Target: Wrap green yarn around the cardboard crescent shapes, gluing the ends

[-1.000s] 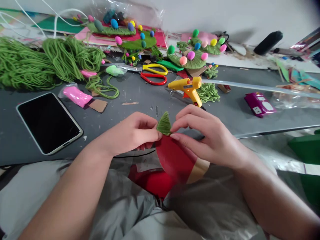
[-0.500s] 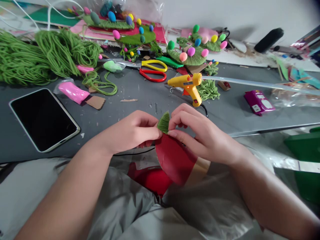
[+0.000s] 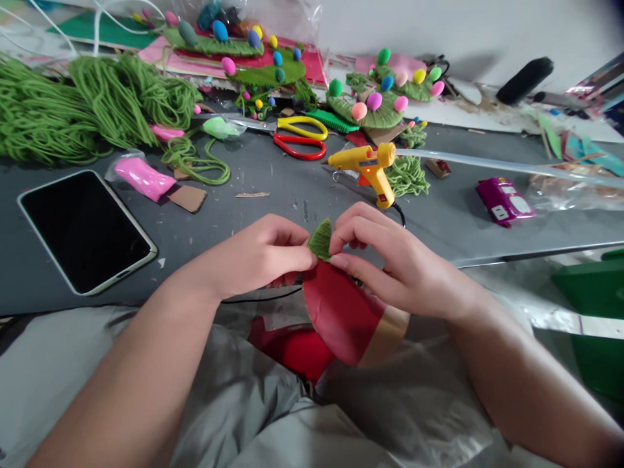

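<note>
Between my hands is a red cardboard piece [image 3: 344, 312] with a pointed tip wrapped in green yarn [image 3: 320, 240]; its lower right part shows bare tan. My left hand [image 3: 266, 250] pinches the left edge, just where the green wrapping meets the red. On the other side, my right hand [image 3: 380, 257] has thumb and forefinger closed at the right edge of the wrapping. Whether the right fingers hold a strand of yarn is too small to make out. A yellow glue gun [image 3: 368, 168] with a lit orange light rests on the table just beyond my right hand.
Red-and-yellow-handled scissors [image 3: 299, 138] lie behind the hands. Green yarn [image 3: 117, 97] is heaped at the left, above a tablet [image 3: 88, 231]. Green wrapped shapes with coloured balls [image 3: 373, 107] stand at the back. A purple packet [image 3: 506, 200] sits right.
Both hands keep their grip in nearly the same place. The view has shifted very slightly; nothing else visibly differs.
</note>
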The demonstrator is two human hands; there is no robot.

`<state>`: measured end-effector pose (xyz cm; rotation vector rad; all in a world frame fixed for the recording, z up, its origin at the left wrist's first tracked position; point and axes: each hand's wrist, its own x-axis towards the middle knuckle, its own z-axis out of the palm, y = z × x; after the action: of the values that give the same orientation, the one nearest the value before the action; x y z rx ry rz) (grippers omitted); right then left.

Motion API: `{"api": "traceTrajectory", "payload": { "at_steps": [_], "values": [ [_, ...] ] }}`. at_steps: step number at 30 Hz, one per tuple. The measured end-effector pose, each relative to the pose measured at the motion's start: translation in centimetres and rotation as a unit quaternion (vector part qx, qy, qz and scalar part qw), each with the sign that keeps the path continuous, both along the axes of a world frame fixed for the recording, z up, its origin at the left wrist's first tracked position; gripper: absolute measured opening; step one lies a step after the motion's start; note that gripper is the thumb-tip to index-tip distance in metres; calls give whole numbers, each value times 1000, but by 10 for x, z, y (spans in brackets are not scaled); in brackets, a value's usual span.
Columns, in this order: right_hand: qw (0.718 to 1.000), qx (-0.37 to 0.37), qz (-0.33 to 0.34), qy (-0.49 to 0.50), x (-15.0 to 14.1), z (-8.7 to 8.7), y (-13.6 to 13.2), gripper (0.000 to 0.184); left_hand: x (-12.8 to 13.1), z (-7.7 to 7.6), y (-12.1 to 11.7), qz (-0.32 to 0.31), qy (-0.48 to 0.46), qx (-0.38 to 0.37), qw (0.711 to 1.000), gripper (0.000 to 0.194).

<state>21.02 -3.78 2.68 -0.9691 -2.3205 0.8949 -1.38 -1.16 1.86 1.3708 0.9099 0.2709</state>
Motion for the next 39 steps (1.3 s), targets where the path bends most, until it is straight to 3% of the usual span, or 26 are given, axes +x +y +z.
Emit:
{"api": "traceTrajectory", "payload": {
  "at_steps": [20,29,39],
  "values": [
    [999,-16,16,-37,-2,0,-2,10,-1,3,-2,-4,14,-6,1000,20],
    [1000,-18,9,-9,5,3,1,1,0,5,-1,-4,13,-9,1000,18],
    [1000,-9,20,0,0,1,1,4,1,3,0,-7,9,-6,1000,19]
  ]
}}
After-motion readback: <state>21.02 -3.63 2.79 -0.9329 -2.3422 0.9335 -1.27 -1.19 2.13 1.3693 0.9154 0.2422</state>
